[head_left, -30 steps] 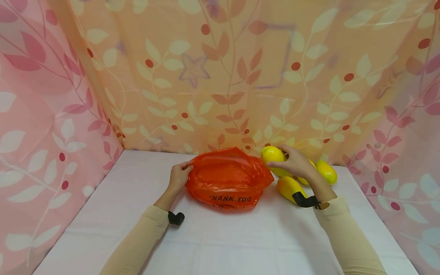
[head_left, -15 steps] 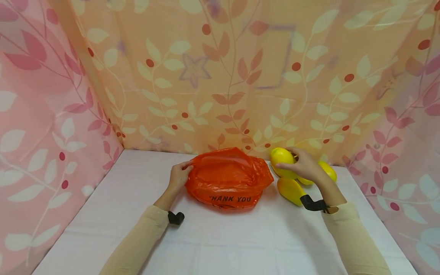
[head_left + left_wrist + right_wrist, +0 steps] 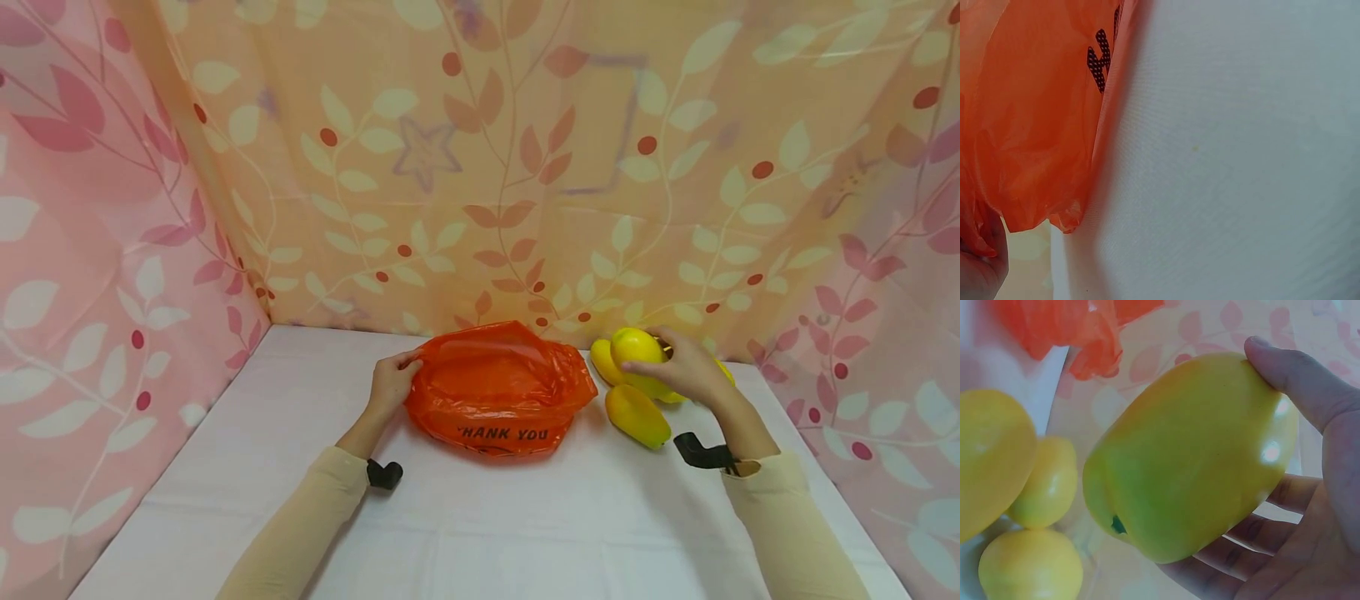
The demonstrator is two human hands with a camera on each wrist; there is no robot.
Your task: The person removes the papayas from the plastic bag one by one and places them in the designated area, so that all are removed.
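My left hand (image 3: 390, 386) pinches the left edge of an orange-red plastic bag (image 3: 487, 383) printed with "THANK YOU". The bag lies puffed up on the table, its mouth facing me. In the left wrist view, bag film (image 3: 1041, 125) bunches at my fingers (image 3: 988, 262). My right hand (image 3: 688, 367) holds a yellow mango (image 3: 636, 347) to the right of the bag, above other mangoes. The right wrist view shows that held mango (image 3: 1191, 456), greenish at its stem end, between thumb and fingers. Another mango (image 3: 637, 417) lies just in front of it on the table.
Several more yellow mangoes, one at the left of the group (image 3: 602, 360), sit under and behind my right hand, partly hidden. A white cloth covers the table (image 3: 480, 533). Leaf-patterned curtains (image 3: 480, 167) close off the back and both sides.
My right hand has moved right with the mango, away from the bag, uncovering a mango at the group's left. The left hand and the bag stay where they were.
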